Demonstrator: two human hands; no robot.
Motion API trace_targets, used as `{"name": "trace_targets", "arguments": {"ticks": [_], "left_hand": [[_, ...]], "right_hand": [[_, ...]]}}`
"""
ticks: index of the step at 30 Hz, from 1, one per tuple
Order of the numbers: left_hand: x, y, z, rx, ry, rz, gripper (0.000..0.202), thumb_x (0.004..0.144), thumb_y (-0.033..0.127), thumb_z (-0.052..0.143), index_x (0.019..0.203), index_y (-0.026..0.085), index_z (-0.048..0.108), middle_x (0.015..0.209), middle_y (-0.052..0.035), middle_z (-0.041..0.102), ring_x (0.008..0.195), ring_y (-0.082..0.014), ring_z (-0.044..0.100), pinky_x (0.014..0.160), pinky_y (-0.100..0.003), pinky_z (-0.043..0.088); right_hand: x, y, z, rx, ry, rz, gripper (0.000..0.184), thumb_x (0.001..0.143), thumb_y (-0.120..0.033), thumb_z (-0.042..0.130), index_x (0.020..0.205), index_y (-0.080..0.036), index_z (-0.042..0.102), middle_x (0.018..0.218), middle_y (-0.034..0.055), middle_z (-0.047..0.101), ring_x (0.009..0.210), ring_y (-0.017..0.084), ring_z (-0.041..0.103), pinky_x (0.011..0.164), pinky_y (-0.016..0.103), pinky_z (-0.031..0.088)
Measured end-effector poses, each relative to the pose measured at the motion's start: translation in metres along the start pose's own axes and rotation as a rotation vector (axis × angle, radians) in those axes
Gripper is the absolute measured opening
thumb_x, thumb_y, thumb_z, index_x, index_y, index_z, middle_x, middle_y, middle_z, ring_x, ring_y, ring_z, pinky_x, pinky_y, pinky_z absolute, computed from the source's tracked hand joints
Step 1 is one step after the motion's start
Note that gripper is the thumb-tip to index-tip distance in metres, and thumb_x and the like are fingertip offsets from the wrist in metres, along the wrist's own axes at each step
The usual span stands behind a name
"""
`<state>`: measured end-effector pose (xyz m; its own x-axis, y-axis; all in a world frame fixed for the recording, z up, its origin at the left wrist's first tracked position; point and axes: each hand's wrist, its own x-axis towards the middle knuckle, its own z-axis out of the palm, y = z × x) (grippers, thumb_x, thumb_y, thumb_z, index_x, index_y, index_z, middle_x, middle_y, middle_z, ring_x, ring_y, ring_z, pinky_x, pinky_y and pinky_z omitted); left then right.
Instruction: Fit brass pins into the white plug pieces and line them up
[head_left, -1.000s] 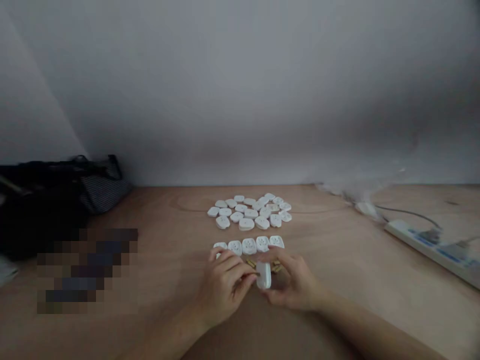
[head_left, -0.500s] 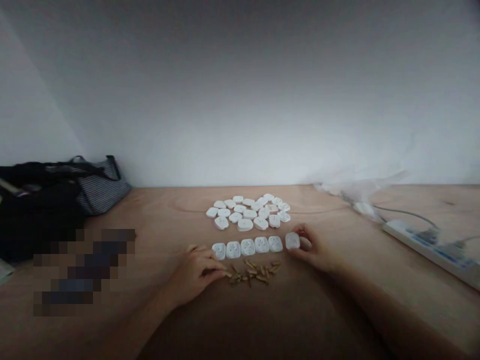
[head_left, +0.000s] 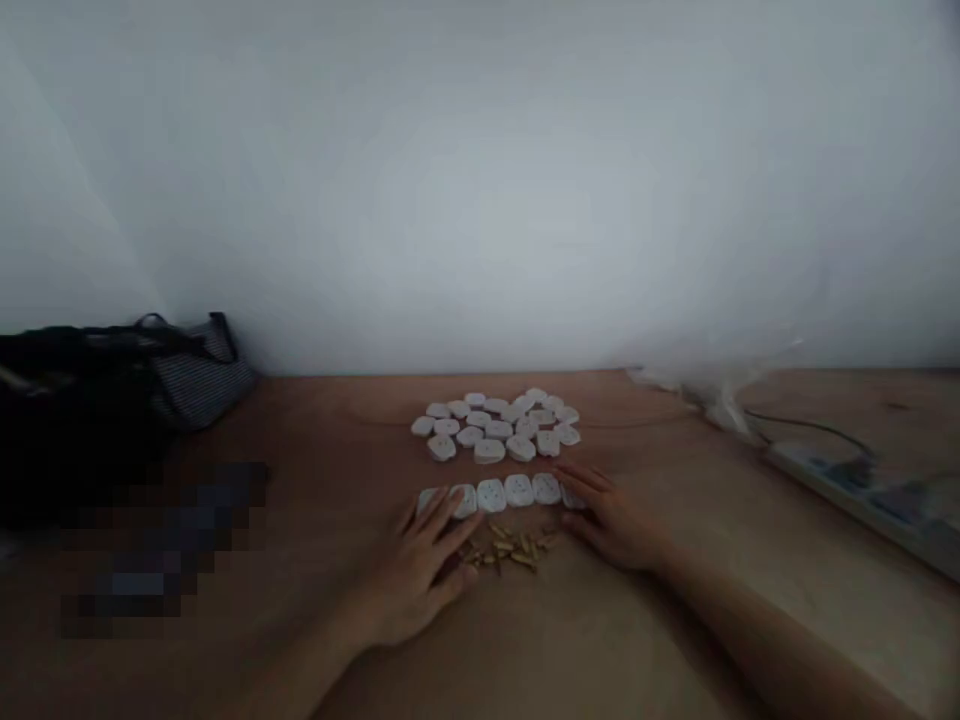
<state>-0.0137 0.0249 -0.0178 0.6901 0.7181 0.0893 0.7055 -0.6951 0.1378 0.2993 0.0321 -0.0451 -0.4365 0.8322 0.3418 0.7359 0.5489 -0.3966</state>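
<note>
A row of white plastic socket faces lies across the wooden tabletop, with a loose heap of the same pieces beyond it. Small brass pins lie scattered just in front of the row. My left hand rests with spread fingers over the row's left end, touching its first pieces and close to the pins. My right hand lies flat, its fingertips against the row's right-end piece. Neither hand visibly holds anything. Part of the end pieces is hidden by my fingers.
A black bag and a striped bag stand at the far left of the wooden table, with a pixelated patch in front. A white power strip with a cable and clear plastic lie at the right, by the wall.
My right hand has set the white piece it pinched at the row's right end and now lies open. My left hand has moved forward from the pins onto the row's left end.
</note>
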Motion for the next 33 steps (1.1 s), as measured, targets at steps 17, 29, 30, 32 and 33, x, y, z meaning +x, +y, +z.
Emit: {"name": "trace_targets", "arguments": {"ticks": [17,29,30,32,33], "left_hand": [[0.005,0.041,-0.007,-0.111,-0.013,0.308,0.063,0.085,0.053,0.047,0.14,0.034,0.023,0.149,-0.0057,0.019,0.135,-0.0347,0.017,0.105,-0.062,0.007],[0.044,0.062,-0.005,-0.159,-0.143,0.436,0.068,0.089,0.055,0.033,0.144,0.023,0.009,0.149,-0.0104,0.015,0.136,-0.0323,0.011,0.106,-0.061,0.005],[0.044,0.063,-0.003,-0.145,-0.132,0.428,0.069,0.089,0.056,0.033,0.144,0.023,0.01,0.149,-0.0106,0.016,0.136,-0.0325,0.011,0.106,-0.061,0.005],[0.042,0.065,0.002,-0.111,-0.093,0.396,0.068,0.088,0.058,0.033,0.143,0.024,0.013,0.149,-0.0105,0.016,0.136,-0.033,0.012,0.106,-0.061,0.004],[0.038,0.064,0.004,-0.093,-0.063,0.369,0.068,0.087,0.06,0.032,0.143,0.025,0.016,0.149,-0.0098,0.017,0.136,-0.0332,0.013,0.106,-0.062,0.003]], "right_hand": [[0.009,0.021,-0.001,0.162,0.006,-0.031,0.051,0.087,-0.022,0.044,0.137,-0.025,0.034,0.14,0.005,0.04,0.13,0.023,0.033,0.107,0.049,0.028],[0.009,0.019,0.003,0.21,0.192,0.095,0.039,0.091,-0.035,0.04,0.127,-0.022,0.046,0.127,0.0086,0.054,0.118,0.024,0.049,0.099,0.047,0.04],[0.009,0.018,0.003,0.201,0.208,0.088,0.038,0.09,-0.034,0.04,0.126,-0.022,0.047,0.126,0.0089,0.055,0.117,0.025,0.05,0.099,0.047,0.04],[0.007,0.016,0.002,0.17,0.242,0.07,0.037,0.09,-0.034,0.041,0.125,-0.022,0.048,0.125,0.0095,0.055,0.116,0.025,0.05,0.099,0.046,0.04],[0.006,0.014,0.001,0.152,0.253,0.059,0.037,0.09,-0.033,0.041,0.125,-0.021,0.048,0.125,0.0099,0.055,0.117,0.025,0.05,0.099,0.046,0.04]]}}
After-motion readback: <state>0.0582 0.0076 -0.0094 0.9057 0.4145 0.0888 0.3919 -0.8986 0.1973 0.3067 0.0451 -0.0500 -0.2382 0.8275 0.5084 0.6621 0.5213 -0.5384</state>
